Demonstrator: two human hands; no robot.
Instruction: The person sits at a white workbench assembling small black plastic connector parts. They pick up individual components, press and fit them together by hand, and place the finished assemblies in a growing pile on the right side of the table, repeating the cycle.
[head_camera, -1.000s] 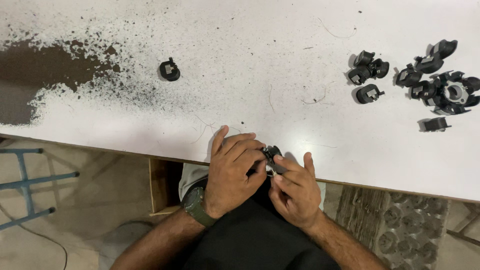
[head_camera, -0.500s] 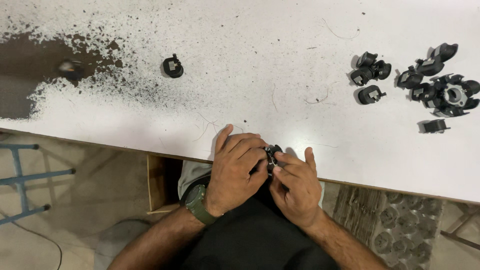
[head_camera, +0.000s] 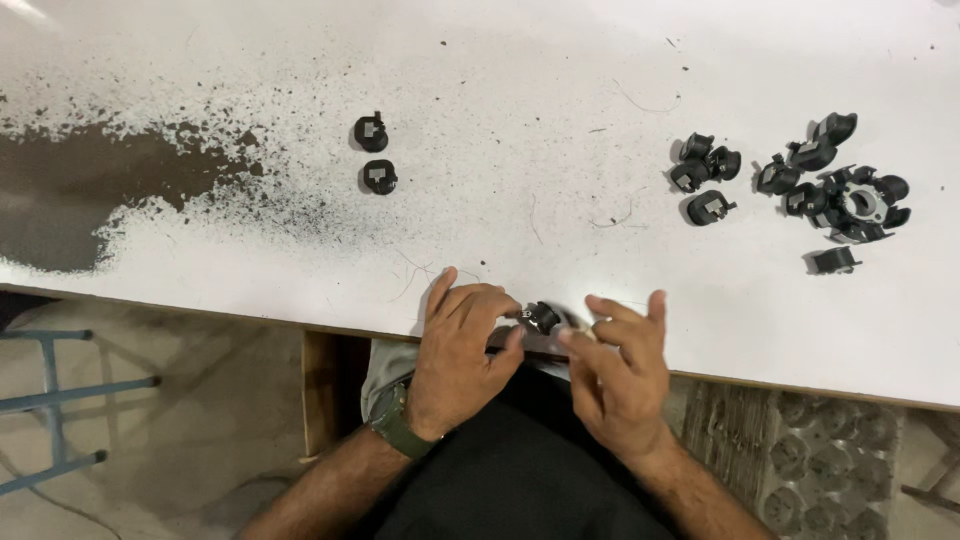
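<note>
My left hand (head_camera: 458, 352) rests at the near edge of the white table (head_camera: 520, 90), its fingertips pinching a small black plastic part (head_camera: 541, 317). My right hand (head_camera: 620, 372) sits just to the right of that part, fingers spread, its thumb tip close to it; I cannot tell if it touches. A green-strapped watch (head_camera: 396, 428) is on my left wrist. Two similar black parts (head_camera: 375, 155) lie side by side farther up the table on the left.
A cluster of several black plastic parts (head_camera: 800, 185) lies at the right of the table. Dark speckled wear (head_camera: 90, 190) covers the table's left side. A blue metal frame (head_camera: 50, 410) stands on the floor at left, and a moulded tray (head_camera: 810, 465) sits under the table at right.
My hands have come apart: the right hand opened and moved slightly right, the left keeps the part. A second black part now lies beside the first one at upper left.
</note>
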